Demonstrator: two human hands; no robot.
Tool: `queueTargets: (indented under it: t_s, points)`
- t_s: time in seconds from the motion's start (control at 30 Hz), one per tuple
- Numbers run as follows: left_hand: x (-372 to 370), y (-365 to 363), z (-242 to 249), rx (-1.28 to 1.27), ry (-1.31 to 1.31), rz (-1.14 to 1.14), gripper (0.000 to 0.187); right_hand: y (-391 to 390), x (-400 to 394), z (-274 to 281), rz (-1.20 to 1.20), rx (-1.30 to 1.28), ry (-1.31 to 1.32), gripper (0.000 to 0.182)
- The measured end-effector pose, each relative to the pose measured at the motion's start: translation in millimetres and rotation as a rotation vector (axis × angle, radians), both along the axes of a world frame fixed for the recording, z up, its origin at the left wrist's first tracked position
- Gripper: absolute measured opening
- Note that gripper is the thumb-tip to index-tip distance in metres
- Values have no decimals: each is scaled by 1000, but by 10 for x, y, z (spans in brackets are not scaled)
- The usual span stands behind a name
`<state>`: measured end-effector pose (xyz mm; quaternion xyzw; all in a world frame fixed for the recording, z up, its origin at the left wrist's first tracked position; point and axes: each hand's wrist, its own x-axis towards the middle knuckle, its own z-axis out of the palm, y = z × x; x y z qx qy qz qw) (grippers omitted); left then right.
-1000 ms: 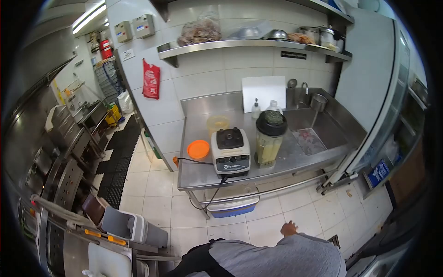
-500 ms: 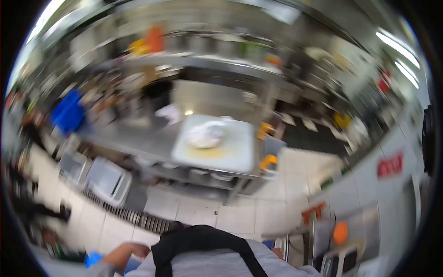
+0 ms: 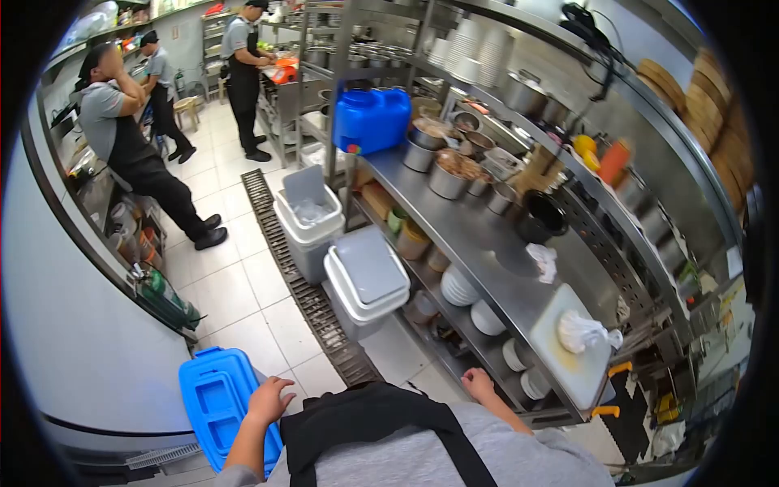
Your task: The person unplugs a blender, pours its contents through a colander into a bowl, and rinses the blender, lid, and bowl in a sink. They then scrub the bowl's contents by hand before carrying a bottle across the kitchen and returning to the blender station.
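Note:
My left hand (image 3: pixel 270 398) hangs at the lower left with its fingers apart and holds nothing. It is over the edge of a blue plastic lid (image 3: pixel 213 381) that seems to top a bin low beside me. Near the lower shelf of the steel counter (image 3: pixel 487 268) is my right hand (image 3: pixel 479 381), its fingers loosely bent and nothing visible in them. A white cutting board (image 3: pixel 560 375) on the counter's near end bears a knotted white plastic bag (image 3: pixel 580 331), contents hidden. A crumpled white cloth or bag (image 3: pixel 542 261) sits beyond the board.
Two lidded grey-white bins (image 3: pixel 367 272) stand beside a floor grate (image 3: pixel 296 284). On the counter are a blue jerrycan (image 3: pixel 372 120) and several metal pots (image 3: pixel 450 174). A person (image 3: pixel 138 154) leans at the left; two others work farther back. A green gas cylinder (image 3: pixel 166 296) lies left.
My view has swung left, bringing the aisle and people into sight and shifting the cutting board rightward. Both my hands now show more fully; the blue lid has come into full view.

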<state>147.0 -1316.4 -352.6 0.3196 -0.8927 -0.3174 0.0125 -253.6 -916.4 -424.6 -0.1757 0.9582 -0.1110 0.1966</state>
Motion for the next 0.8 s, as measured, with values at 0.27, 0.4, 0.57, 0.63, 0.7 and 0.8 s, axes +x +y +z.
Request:
queueTargets:
  t_s: [0.27,0.4,0.57,0.63,0.7,0.8]
  points:
    - [249,-1025,227,117,285,438,25,-2326,-251,333,356,-132,272,16]
    - [-61,-1536,243,173,394,487,27,-3344,-448,352,480,-238,371,16]
    - [-433,-2519,110,86,316,458,26,-4676,-815,223,509,-368,393,18]
    - [-508,-3026,-65,-88,283,387,26,-5292,-1022,137,511,-409,372,17]
    - [-649,-3486,24,-111,218,405,26,-5994,-1187,155,522,-427,352,16]
    - [-822,-4093,168,-109,130,429,25,-7140,-1407,272,611,-542,315,14]
